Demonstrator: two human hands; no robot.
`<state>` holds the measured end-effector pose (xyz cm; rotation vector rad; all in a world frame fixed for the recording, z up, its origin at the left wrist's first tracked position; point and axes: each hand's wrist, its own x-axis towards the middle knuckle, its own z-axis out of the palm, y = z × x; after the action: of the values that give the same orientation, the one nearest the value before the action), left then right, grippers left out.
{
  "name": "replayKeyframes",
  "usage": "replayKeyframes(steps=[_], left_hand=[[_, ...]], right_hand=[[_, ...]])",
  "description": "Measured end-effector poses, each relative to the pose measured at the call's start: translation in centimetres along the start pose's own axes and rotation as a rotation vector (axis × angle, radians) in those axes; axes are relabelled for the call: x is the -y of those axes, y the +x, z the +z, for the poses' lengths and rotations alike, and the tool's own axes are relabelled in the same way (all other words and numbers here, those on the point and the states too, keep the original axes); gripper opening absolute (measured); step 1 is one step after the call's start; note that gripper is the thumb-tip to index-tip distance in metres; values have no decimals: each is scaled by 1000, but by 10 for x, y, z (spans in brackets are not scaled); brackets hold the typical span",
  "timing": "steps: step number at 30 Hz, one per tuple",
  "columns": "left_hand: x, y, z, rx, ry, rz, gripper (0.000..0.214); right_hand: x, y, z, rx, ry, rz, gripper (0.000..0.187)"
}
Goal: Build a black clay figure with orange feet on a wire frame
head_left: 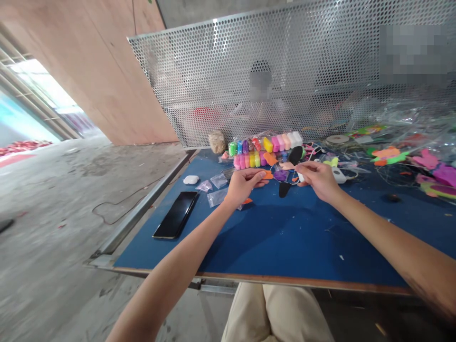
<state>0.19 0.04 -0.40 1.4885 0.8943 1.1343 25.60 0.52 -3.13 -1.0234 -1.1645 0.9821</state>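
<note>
My left hand [245, 184] is closed, its thumb and fingers pinching a small orange foam piece [268, 175]. My right hand [317, 178] is closed too, fingertips pressed together beside a thin, pale ring or wire; what they grip is too small to make out. Around that wire are another orange petal-shaped piece [270, 158], a black oval piece [295, 155] and a black piece hanging lower [284, 190]. Whether all of them are joined to it I cannot tell. Behind the wire lies a small purple packet [280, 175].
Rows of colourful clay packs [249, 160] lie at the back by the perforated metal panel [221, 71]. On the left of the blue table [270, 242] are a phone [175, 214], a white earbud case [191, 180] and small clear bags [218, 197]. Foam shapes [425, 159] pile up right.
</note>
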Motion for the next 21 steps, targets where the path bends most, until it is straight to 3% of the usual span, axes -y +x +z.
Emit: replayKeyframes(steps=[6,11,16,21], left_hand=[[-1,-1,0,-45,-4,-9,36],[-3,0,0,17,-211,-113,42],[-1,2,-1,-4,-301,-171,26],[6,4,-1,-37,-286,-164,24]], right_hand=[[-2,0,0,17,6,10,36],[-2,1,-1,7,-10,15,36],[0,0,0,12,-1,8,36],[-2,1,-1,6,6,17,36]])
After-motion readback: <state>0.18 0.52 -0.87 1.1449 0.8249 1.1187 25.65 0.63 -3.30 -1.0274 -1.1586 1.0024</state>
